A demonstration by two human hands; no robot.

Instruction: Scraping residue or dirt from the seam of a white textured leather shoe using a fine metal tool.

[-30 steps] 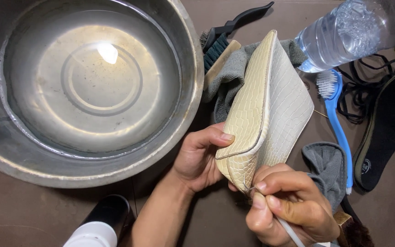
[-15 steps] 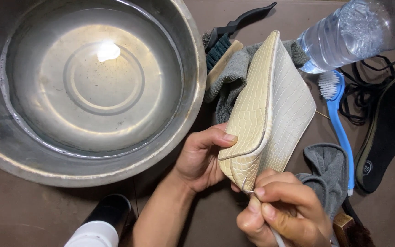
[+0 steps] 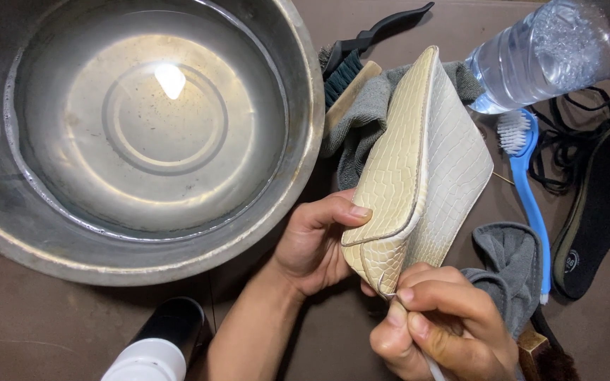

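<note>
Cream pouch (image 3: 418, 176) between both hands' fingers (image 3: 333, 212)

cream-white pouch (image 3: 418, 176), scale-embossed pattern, yellowed toward one face. steel-grey basin (image 3: 298, 148), dull sheen. blue toothbrush (image 3: 527, 190), white bristles. grey cloth (image 3: 510, 264). clear bottle (image 3: 552, 49). black insole (image 3: 598, 212). black brush (image 3: 361, 49), teal bristles. brown table (image 3: 37, 324).
</note>
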